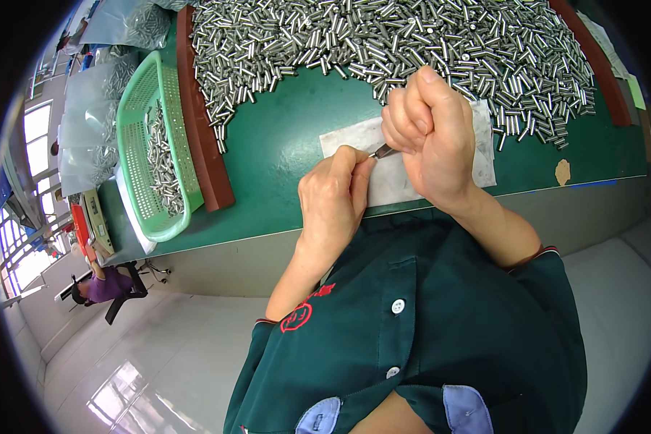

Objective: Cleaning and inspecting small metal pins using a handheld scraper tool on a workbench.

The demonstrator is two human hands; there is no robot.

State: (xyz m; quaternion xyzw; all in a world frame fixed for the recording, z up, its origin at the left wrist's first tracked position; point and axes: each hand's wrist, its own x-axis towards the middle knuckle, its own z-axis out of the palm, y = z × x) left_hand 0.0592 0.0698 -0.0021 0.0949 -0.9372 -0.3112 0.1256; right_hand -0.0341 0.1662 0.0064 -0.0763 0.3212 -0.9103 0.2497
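Observation:
My left hand (333, 192) is closed in a pinch, thumb against forefinger. Just right of its fingertips, my right hand (441, 141) is curled into a fist around a slim dark-grey metal tool (385, 150). Only a short piece of that tool shows between the hands, and its tip meets the left fingertips. Whatever the left fingers pinch is mostly hidden. Both hands are above a smudged white sheet (394, 189) on the green tabletop (282, 145). Beyond them spreads a large heap of short shiny metal pins (383, 36).
Brown-red rails (204, 145) border the pins on both sides. At the left is a green plastic basket (134, 137) partly filled with pins, beside clear bags (90, 123) of more pins. A seated person in purple (108, 286) is farther left. A tan patch (563, 172) marks the table's right side.

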